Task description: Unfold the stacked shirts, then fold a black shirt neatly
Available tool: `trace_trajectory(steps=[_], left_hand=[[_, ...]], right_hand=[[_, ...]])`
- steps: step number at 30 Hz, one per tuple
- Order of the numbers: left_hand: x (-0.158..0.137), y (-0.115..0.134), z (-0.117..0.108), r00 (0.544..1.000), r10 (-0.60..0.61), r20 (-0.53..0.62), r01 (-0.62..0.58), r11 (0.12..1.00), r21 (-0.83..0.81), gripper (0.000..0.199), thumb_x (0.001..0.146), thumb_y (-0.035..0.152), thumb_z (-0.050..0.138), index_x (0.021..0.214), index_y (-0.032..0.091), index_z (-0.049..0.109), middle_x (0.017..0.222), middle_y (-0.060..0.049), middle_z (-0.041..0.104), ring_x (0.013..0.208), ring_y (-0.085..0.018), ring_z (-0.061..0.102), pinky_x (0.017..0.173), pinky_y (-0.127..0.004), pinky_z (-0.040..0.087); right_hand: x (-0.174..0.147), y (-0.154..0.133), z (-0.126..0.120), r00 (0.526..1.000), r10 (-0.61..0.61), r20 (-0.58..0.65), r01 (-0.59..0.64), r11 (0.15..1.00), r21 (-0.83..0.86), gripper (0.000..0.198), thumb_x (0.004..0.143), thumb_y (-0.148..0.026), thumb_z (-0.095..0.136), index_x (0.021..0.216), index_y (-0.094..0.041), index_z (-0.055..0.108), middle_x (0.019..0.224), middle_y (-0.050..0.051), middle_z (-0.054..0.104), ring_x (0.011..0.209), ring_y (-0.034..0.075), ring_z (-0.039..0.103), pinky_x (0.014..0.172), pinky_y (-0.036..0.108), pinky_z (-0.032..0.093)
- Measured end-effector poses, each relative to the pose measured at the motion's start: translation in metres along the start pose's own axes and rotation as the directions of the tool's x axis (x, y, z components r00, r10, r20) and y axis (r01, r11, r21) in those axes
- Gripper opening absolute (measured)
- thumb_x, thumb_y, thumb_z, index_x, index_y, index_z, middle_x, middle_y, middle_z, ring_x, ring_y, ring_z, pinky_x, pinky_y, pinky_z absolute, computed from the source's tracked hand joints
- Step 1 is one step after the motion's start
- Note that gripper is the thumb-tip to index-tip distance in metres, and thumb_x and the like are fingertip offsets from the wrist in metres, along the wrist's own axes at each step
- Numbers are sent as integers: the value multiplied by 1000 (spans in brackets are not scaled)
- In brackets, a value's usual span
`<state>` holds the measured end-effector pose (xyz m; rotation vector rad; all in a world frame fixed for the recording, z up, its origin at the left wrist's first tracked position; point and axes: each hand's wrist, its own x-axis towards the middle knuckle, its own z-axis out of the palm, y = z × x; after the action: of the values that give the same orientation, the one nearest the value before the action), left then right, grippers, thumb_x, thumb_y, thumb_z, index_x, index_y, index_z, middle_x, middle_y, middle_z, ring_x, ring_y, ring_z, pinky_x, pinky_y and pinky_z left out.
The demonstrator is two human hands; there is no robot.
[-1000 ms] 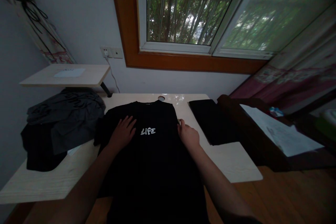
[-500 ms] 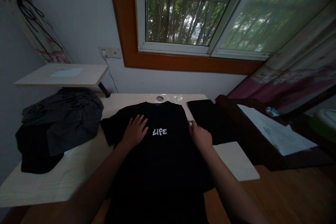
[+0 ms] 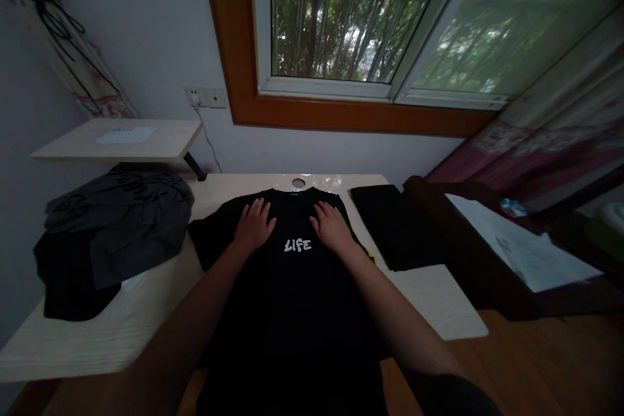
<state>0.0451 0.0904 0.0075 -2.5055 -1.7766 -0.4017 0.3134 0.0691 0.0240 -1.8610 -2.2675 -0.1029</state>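
A black T-shirt (image 3: 292, 292) with white lettering lies spread on the pale wooden table (image 3: 160, 312), its collar toward the wall. Its left-side sleeve sticks out flat, while on the right no spread sleeve shows. My left hand (image 3: 254, 226) rests flat on the upper left of the shirt, fingers apart. On the upper right, my right hand (image 3: 331, 225) also lies open on the cloth, just beyond the lettering. A small yellow bit (image 3: 372, 257) shows at the shirt's right edge, beside my right forearm.
Dark grey and black clothes (image 3: 121, 227) are heaped at the left, under a small raised shelf (image 3: 117, 143). A folded black garment (image 3: 397, 224) lies at the table's right. Beyond it stands dark furniture with a white sheet (image 3: 521, 247). A window (image 3: 361, 19) is above.
My right hand has left the shirt's right edge, where its fingers were closed, and now lies open on the upper chest. My left hand has moved slightly right and up.
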Motion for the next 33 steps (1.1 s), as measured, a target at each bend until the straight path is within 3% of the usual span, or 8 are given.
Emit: trace_trajectory(steps=[6, 12, 22, 29, 33], left_hand=[[19, -8, 6, 999, -36, -34, 36, 999, -9, 60, 100, 50, 38, 150, 17, 46, 161, -16, 37, 151, -31, 31, 123, -54, 23], [33, -13, 9, 996, -73, -51, 73, 997, 8, 58, 99, 49, 39, 149, 20, 47, 161, -14, 39, 150, -30, 32, 123, -54, 22], [37, -15, 12, 994, -88, -57, 89, 996, 23, 61, 99, 52, 37, 151, 21, 45, 162, -14, 36, 152, -33, 27, 123, -61, 16], [36, -14, 10, 996, -82, -44, 83, 996, 18, 62, 100, 51, 34, 152, 18, 44, 163, -15, 33, 153, -33, 24, 123, -61, 15], [36, -14, 11, 995, -84, -59, 85, 996, 6, 60, 100, 50, 36, 151, 21, 44, 163, -13, 35, 153, -33, 25, 123, -61, 16]], right_hand=[[28, 7, 20, 997, 62, -51, -59, 997, 48, 54, 104, -41, 42, 148, -11, 49, 157, 17, 42, 146, 29, 36, 121, 46, 27], [41, 24, 23, 984, 87, -156, -78, 995, 61, 50, 103, -38, 42, 141, -8, 55, 147, 19, 52, 136, 30, 44, 117, 43, 31], [43, 24, 19, 981, 95, -168, -89, 995, 47, 48, 102, -36, 44, 140, -8, 56, 144, 17, 54, 132, 31, 46, 115, 43, 32], [40, 5, 4, 982, -65, -179, 76, 996, 51, 44, 103, -26, 39, 142, -13, 55, 145, 14, 54, 133, 27, 46, 118, 41, 29], [45, -9, 7, 980, -137, -142, 152, 984, 96, 42, 105, -30, 37, 136, -15, 61, 137, 12, 61, 127, 25, 51, 116, 38, 34]])
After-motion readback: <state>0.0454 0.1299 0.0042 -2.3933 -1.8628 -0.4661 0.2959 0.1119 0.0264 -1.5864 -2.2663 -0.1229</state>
